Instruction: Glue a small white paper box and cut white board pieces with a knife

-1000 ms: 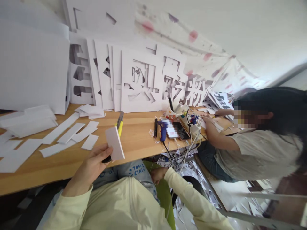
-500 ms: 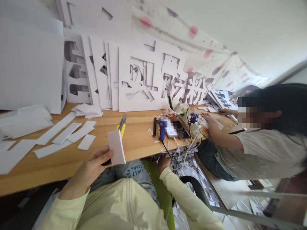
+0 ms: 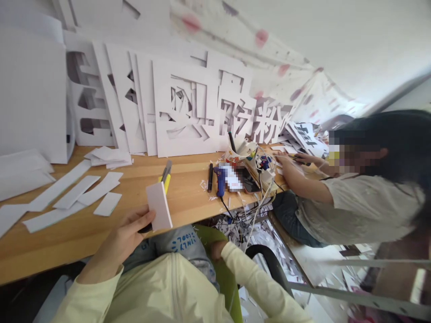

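Observation:
My left hand (image 3: 133, 226) pinches a small rectangular piece of white foam board (image 3: 159, 206) upright at the table's front edge, thumb on its face. Behind that piece a yellow utility knife (image 3: 167, 181) sticks up with its blade out, and a black end shows under my fingers, so it appears to be in the same hand. My right hand (image 3: 217, 249) hangs low beside my thigh, over a green seat (image 3: 225, 273). Its fingers are hidden, and I see nothing in it.
Cut white strips (image 3: 76, 192) lie at left. Cut-out character boards (image 3: 185, 139) lean along the back. A black marker (image 3: 210, 177), blue glue gun (image 3: 220, 181), phone (image 3: 249, 180), pen cup (image 3: 237, 154) and cables stand right of middle. A co-worker (image 3: 363, 206) sits at right; scraps cover the floor.
My right hand has dropped from the cables near the table edge, back toward my thigh. The view has shifted slightly right. My left hand keeps the same hold on the foam board piece.

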Demonstrator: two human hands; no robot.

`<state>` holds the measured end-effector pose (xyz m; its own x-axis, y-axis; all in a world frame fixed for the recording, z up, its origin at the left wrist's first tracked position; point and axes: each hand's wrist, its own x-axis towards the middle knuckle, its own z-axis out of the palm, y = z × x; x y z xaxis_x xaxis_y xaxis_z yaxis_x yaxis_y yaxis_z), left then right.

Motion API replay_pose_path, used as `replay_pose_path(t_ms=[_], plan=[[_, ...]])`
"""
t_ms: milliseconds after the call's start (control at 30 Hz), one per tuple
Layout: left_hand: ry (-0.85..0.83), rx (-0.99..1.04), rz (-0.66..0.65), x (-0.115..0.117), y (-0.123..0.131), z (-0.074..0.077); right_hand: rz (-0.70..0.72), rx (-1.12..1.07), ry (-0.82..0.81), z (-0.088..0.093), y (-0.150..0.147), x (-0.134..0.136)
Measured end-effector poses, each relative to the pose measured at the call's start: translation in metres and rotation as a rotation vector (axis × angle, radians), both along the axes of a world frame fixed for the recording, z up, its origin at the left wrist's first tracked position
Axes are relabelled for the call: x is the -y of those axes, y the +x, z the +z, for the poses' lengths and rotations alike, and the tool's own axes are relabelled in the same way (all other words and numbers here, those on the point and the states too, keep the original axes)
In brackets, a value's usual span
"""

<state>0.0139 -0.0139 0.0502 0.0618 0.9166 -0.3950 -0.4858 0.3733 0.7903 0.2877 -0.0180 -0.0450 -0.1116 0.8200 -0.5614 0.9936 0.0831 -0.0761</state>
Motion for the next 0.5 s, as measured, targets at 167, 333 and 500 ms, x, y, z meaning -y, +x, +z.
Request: replay_pose_path(t_ms=[167,333,500], plan=[[0.019,-0.023,0.112,-0.007,-0.008,-0.002,0.131,-0.136,-0.034,0.042,-0.005,0.021],[-0.002,0.0,0.148,-0.022,-0.007,-0.01,0.203,-0.33,0.218,0.103,-0.03,0.012],[-0.061,0.029,0.096,-0.032,-0.002,-0.019,0.103,-0.285,0.556,0.098,-0.073,-0.067]])
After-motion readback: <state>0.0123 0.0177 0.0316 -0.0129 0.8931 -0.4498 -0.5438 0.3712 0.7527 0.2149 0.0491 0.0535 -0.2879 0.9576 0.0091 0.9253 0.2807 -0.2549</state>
